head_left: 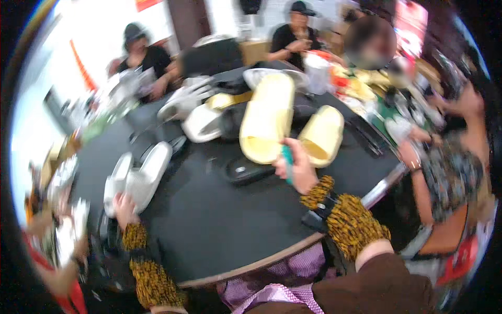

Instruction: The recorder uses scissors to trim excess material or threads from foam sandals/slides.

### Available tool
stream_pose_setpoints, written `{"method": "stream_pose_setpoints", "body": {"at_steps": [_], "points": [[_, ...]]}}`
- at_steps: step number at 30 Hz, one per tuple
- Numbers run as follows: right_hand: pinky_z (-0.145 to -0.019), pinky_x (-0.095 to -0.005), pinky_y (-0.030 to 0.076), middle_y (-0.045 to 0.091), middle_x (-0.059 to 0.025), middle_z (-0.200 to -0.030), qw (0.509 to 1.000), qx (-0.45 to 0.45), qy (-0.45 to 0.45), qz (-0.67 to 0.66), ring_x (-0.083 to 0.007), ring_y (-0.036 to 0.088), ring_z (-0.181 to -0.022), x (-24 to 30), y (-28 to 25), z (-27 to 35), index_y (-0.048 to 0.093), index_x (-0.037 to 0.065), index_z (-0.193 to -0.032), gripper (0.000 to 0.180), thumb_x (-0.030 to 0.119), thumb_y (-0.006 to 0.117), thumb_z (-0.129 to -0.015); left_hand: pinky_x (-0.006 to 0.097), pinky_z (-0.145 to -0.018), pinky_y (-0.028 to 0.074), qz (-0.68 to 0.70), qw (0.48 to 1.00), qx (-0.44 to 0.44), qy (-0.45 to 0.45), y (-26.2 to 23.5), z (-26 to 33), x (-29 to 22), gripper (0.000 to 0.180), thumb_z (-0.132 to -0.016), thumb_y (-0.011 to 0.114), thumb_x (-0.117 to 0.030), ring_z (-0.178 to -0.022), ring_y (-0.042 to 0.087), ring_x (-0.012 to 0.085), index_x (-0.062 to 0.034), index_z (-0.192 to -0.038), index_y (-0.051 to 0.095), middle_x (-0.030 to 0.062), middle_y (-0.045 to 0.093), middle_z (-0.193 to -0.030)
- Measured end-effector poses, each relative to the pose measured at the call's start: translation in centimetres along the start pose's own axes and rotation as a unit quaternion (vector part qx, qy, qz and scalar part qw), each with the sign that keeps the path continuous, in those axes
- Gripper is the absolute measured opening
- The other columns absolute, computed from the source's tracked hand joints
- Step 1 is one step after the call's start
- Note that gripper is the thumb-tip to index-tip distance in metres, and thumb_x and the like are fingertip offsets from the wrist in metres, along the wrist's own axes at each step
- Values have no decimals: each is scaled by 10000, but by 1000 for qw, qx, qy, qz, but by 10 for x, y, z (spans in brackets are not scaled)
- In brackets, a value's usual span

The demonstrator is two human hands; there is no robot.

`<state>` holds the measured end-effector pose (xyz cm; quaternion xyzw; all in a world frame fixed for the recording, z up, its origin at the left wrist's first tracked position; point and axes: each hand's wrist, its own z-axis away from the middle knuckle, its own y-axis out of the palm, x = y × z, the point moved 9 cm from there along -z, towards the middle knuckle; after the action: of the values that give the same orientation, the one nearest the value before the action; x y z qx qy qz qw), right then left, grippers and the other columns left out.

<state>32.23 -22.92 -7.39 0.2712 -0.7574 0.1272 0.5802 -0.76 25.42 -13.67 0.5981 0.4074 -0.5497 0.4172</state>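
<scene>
Head view, blurred throughout: the right hand, at centre frame, has its fingers wrapped around a teal tool whose tip meets the heel of a pale yellow slipper lying sole-up on the black round table; a second yellow slipper lies just beside it to the right. The left hand, at lower left, grips the heel ends of a pair of white slippers at the table's edge; how tightly cannot be told. As a judgement, the white pair overhangs the rim and could slide off if the grip loosens, and the tool could skid off the yellow sole toward the black object beside it. Signage: an orange-red panel at upper centre-left and a red-pink screen at upper right; no packages are legible.
</scene>
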Motion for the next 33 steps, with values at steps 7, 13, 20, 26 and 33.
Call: {"method": "stream_pose_setpoints", "body": {"at_steps": [7, 13, 20, 26, 33], "points": [[-436, -199, 415, 526, -39, -752, 1000, -1, -5, 1, -86, 498, -529, 3, 3, 6, 384, 66, -1226, 432, 138, 570, -843, 331, -908, 419, -183, 961, -135, 159, -9, 14, -34, 444, -786, 568, -109, -1068, 532, 240, 49, -1187, 461, 166, 545, -1146], [-383, -186, 374, 501, -9, -675, 998, -29, -29, 41, -68, 461, -487, 7, 6, 8, 423, 81, -1199, 386, 187, 554, -852, 421, -880, 438, -308, 918, -144, 205, 8, 34, -42, 436, -725, 590, -190, -1009, 572, 330, -40, -1130, 535, 192, 607, -1053], [-385, -190, 364, 492, 0, -670, 997, -39, -20, 56, -63, 441, -469, 10, 10, 4, 442, 82, -1188, 380, 156, 555, -832, 304, -750, 477, -255, 952, -14, 170, 42, 42, -44, 478, -780, 579, -166, -802, 620, 183, 24, -1200, 451, 134, 643, -876], [-386, -191, 368, 500, 1, -682, 997, -45, -22, 50, -60, 446, -473, 7, 11, 4, 442, 81, -1196, 399, 162, 569, -827, 316, -714, 475, -165, 965, 150, 137, 79, 72, -62, 395, -811, 568, -166, -795, 619, 200, 26, -1147, 492, 136, 653, -858], [-383, -196, 370, 496, -10, -679, 998, -48, -14, 35, -64, 440, -470, 15, 14, 8, 426, 48, -1210, 413, 182, 554, -841, 389, -746, 487, -455, 833, 65, 309, 23, 128, -150, 317, -818, 563, -216, -851, 628, 314, -35, -1078, 566, 173, 645, -932]]}}
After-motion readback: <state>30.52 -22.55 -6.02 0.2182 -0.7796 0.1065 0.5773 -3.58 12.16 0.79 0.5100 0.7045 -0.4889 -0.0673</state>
